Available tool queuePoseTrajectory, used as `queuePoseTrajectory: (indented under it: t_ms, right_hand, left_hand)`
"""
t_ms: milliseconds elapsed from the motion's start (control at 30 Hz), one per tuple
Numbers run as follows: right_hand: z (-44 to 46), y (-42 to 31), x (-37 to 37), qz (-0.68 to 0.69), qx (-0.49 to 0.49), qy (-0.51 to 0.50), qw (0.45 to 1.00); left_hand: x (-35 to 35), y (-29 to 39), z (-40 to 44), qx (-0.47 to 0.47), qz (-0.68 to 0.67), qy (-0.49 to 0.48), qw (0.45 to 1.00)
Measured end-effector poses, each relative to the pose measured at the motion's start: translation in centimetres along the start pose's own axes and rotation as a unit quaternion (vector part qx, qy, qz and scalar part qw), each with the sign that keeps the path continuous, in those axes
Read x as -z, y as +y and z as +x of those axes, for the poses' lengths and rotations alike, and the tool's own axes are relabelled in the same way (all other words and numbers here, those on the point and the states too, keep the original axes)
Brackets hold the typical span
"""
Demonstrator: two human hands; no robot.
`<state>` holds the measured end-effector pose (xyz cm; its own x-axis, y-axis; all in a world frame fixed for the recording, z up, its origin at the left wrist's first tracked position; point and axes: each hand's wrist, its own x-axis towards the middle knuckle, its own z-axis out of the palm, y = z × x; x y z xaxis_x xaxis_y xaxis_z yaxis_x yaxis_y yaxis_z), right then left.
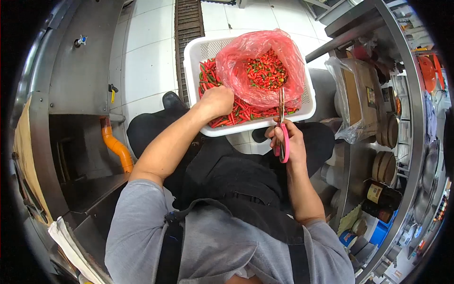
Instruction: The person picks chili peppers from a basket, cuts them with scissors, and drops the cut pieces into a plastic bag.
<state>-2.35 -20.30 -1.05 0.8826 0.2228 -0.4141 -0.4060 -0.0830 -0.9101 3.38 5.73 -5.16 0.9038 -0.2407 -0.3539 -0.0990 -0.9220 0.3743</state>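
Observation:
A white plastic basket (190,66) stands in front of me between my knees. Long red chilies (234,117), some of them green, lie along its left and near sides. Over them sits a crumpled red plastic bag (231,59), its mouth open on many short cut chili pieces (267,71). My left hand (217,101) is closed just above the whole chilies, at the bag's left edge; its fingertips are hidden. My right hand (289,137) grips pink-handled scissors (284,144). Their blades point away from me, almost together, with the tips over the bag's near part.
A steel cabinet (85,61) with an orange pipe (116,144) below it is on my left. To my right runs a steel shelf with a plastic-wrapped cardboard box (366,99), bottles (380,195) and containers. A drain grate (189,23) crosses the white tiled floor (149,57).

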Motion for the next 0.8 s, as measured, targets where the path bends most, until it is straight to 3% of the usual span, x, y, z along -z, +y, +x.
queuePoseTrajectory:
  t_ms: [67, 200, 267, 400, 467, 533, 667, 800]
  right_hand:
    - [-0.1, 0.0, -0.4, 0.003, 0.005, 0.001, 1.000]
    - [0.2, 0.9, -0.5, -0.022, -0.002, -0.033, 0.999]
    - [0.4, 1.5, -0.8, -0.010, 0.016, -0.053, 0.998]
    - [0.6, 0.8, -1.9, -0.005, 0.024, -0.078, 0.997]
    - [1.0, 0.5, -2.1, -0.038, 0.036, -0.086, 0.995]
    - [1.2, 0.3, -2.3, -0.055, 0.035, -0.088, 0.994]
    - [1.4, -0.2, -2.7, -0.083, 0.014, -0.075, 0.994]
    - [2.3, 0.2, -2.5, -0.060, 0.021, -0.075, 0.995]
  left_hand:
    - [0.2, -0.2, -0.2, 0.012, 0.002, 0.010, 1.000]
    - [3.1, -0.8, -1.5, -0.078, -0.118, 0.073, 0.987]
    - [4.1, -0.2, -1.7, -0.021, -0.347, 0.010, 0.937]
    - [3.3, 0.0, -0.7, -0.057, -0.385, 0.058, 0.919]
    - [2.3, -0.4, 0.0, -0.073, -0.359, 0.095, 0.926]
    - [2.9, 0.0, -0.6, -0.150, -0.277, 0.167, 0.934]
    - [3.8, 1.2, -1.4, -0.095, -0.406, 0.076, 0.906]
    - [3.2, 1.1, -1.1, -0.144, -0.406, 0.064, 0.900]
